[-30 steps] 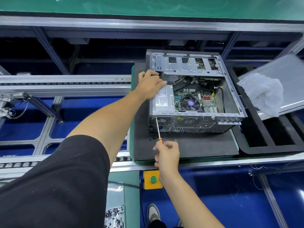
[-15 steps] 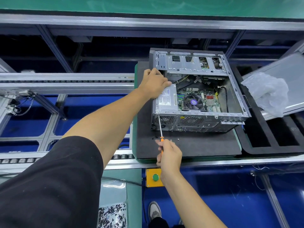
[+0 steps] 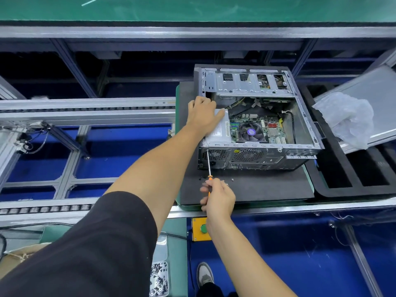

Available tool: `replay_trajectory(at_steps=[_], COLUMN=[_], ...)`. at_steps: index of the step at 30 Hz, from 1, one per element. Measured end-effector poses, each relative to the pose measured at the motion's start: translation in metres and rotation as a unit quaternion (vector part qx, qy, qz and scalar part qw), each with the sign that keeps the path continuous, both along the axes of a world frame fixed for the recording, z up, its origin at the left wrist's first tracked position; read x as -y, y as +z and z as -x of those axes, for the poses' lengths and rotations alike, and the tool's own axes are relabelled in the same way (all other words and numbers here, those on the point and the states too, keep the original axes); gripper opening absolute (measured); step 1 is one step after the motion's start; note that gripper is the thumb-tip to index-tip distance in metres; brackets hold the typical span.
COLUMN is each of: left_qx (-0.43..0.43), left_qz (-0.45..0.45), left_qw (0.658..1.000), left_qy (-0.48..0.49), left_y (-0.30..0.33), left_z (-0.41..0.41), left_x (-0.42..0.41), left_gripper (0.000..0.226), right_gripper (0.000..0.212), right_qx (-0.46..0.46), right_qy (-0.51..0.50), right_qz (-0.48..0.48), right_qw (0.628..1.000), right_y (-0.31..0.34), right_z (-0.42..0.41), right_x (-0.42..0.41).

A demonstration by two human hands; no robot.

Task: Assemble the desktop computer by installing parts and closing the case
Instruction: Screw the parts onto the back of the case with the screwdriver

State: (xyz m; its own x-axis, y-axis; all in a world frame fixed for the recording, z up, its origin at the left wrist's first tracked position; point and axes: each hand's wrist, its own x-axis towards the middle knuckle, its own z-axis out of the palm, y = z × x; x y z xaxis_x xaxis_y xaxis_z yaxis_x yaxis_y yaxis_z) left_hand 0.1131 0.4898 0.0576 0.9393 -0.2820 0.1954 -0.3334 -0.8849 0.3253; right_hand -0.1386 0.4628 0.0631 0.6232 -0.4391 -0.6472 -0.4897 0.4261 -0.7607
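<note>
At centre right of the frame, on a dark foam mat (image 3: 257,189), the open computer case (image 3: 257,133) lies on its side with its rear panel toward me. My left hand (image 3: 202,116) lies flat, fingers relaxed and spread, on the power supply (image 3: 220,131) in the case's near left corner, pressing it against the rear wall. My right hand (image 3: 218,198), low and just left of centre, curls its fingers round the orange handle of a screwdriver (image 3: 208,166), whose thin shaft runs up to the rear panel's top left corner, beside the fan grille. Whether the tip sits in a screw head, I cannot tell.

To drive this screw well, I judge that I should keep the shaft in line with the hole, hold the supply hard against the panel so the holes match, and turn lightly until the thread catches. A few loose screws (image 3: 201,178) lie on the mat just beside the tool. Right of the case, a side panel (image 3: 368,86) with a crumpled plastic bag (image 3: 347,118) leans over a black foam tray (image 3: 334,185).
</note>
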Motion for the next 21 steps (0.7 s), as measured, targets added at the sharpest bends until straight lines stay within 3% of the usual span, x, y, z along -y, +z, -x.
replay_trajectory(at_steps=[4,6,9,16,20,21], left_qx=[-0.007,-0.011,-0.009,-0.002,-0.001,-0.001], left_qz=[-0.001,-0.006,-0.009,-0.005,-0.021,-0.018], left_qw=[1.000,1.000,1.000,1.000,1.000,1.000], left_qy=[0.003,0.001,-0.001,0.001,0.005,0.006], left_y=[0.0000,0.0017,0.0024,0.0009,-0.0007,-0.0008], left_z=[-0.0011,-0.0010,-0.0009,-0.0010,-0.0034,-0.0036], left_x=[-0.0007,-0.0004,-0.0008,-0.0008,0.0002,0.0004], left_gripper=[0.042,0.044,0.043,0.041,0.043,0.043], right_gripper=[0.006,0.018,0.014,0.031,0.005,0.013], right_qx=[0.003,0.012,0.025,-0.033,-0.002,0.005], right_qy=[0.008,0.005,0.008,0.044,0.028,0.028], right_qz=[-0.036,-0.032,-0.001,-0.101,-0.091,-0.071], right_qw=[0.999,0.999,1.000,0.993,0.995,0.997], right_y=[0.0041,0.0031,0.0024,0.0077,0.0083,0.0068], right_z=[-0.0013,-0.0001,0.0019,-0.0044,-0.0053,-0.0044], right_x=[-0.0037,-0.0034,-0.0008,-0.0030,-0.0001,0.0011])
